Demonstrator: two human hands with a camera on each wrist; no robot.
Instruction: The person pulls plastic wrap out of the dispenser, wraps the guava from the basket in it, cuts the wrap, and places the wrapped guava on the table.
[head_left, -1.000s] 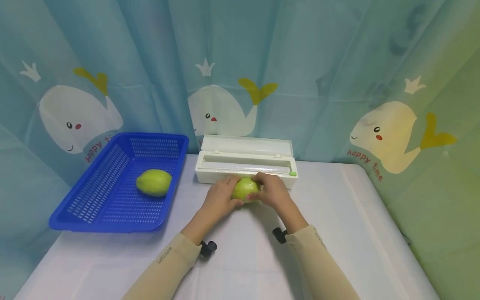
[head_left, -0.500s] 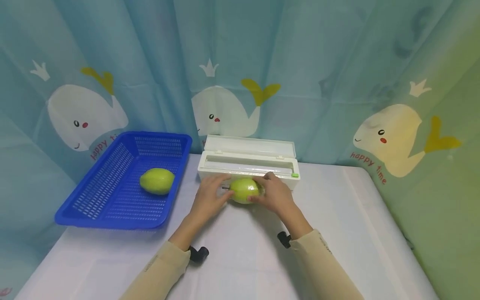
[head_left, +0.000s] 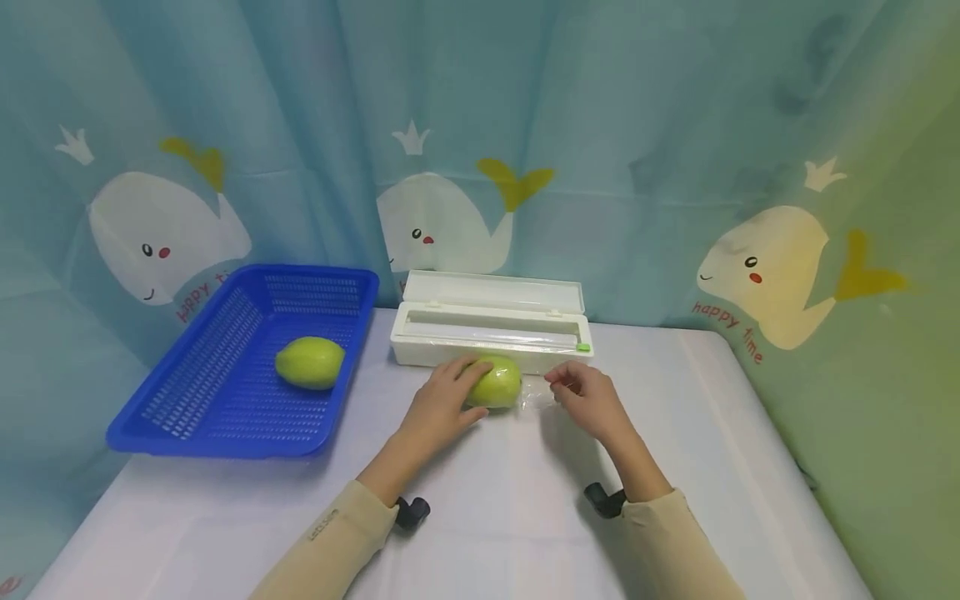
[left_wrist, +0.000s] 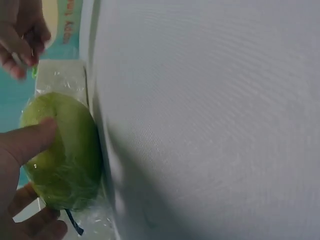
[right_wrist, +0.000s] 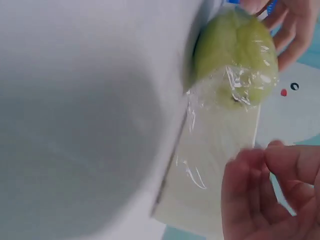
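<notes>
A green oval fruit, wrapped in glossy cling film, lies on the table in front of the white cling film box. My left hand holds its left end, thumb on the near side and fingers over the far side. A dark stem pokes out beside those fingers in the left wrist view. Loose film stretches from the fruit's other end toward my right hand. There the thumb and forefinger meet, pinching at the film's edge. The film's glints show in the right wrist view.
The white cling film box, lid raised, stands behind the fruit with a film roll inside and a green slider. On the left, a blue basket holds another green fruit. A whale-print curtain hangs behind.
My right hand has left the fruit and moved right, to the loose film. My left hand drew back from the stem end, then closed in on the fruit again.
</notes>
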